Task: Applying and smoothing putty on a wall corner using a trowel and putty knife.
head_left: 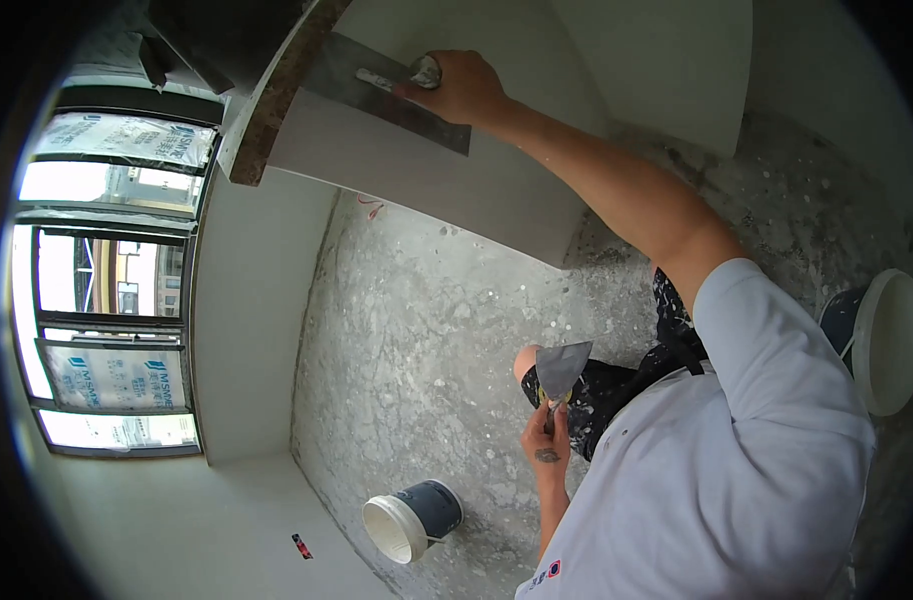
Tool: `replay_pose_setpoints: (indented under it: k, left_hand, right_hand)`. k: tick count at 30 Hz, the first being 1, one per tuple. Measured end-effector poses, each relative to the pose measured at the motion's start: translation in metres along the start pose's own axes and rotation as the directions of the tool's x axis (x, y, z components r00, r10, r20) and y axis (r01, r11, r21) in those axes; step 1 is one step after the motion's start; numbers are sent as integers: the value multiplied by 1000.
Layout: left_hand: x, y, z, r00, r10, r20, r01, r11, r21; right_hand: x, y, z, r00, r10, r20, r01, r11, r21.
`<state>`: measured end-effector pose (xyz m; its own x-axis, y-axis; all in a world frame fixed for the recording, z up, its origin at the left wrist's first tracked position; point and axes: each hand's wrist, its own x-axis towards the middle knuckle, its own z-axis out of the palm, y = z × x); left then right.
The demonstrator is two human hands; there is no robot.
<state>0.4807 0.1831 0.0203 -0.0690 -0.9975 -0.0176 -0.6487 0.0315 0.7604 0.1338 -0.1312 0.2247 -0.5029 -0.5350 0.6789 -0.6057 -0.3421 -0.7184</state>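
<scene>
My right hand (461,88) is stretched up and grips the handle of a wide metal plastering trowel (377,90), whose long blade lies flat against the white wall panel (427,175) near a brown wooden edge (277,95). My left hand (547,440) is held low near my knee and grips a smaller putty knife (560,370) with its blade pointing up. I wear a white shirt and dark paint-spattered trousers.
A small dark-blue bucket with a white inside (414,520) lies tipped on the spattered concrete floor (427,350). A larger bucket of white filler (882,340) stands at the right. Windows (107,290) line the left wall.
</scene>
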Motion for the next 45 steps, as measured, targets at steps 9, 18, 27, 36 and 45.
replay_pose_setpoints:
  k: [9, 18, 27, 36, 45]
  left_hand:
    - [1, -3, -6, 994, 110, -2, -110, 994, 27]
    - [-6, -15, -5, 998, 66, -6, -66, 997, -38]
    - [-13, -19, -21, 991, -133, 18, 127, 891, -437]
    - [27, -14, -43, 925, 110, 363, 251, 540, -803]
    - [87, 37, -22, 811, 337, 479, 331, 411, -849]
  right_hand:
    - [-64, -66, 27, 997, 57, 58, -56, 998, -14]
    - [-108, -101, 63, 997, 22, 78, -23, 1000, 11]
    - [-135, -99, 51, 980, -194, 44, 194, 981, 6]
    - [-175, -31, -112, 660, -12, 751, -591, 608, 530]
    - [-263, 55, -167, 512, -2, 859, -427, 867, 257]
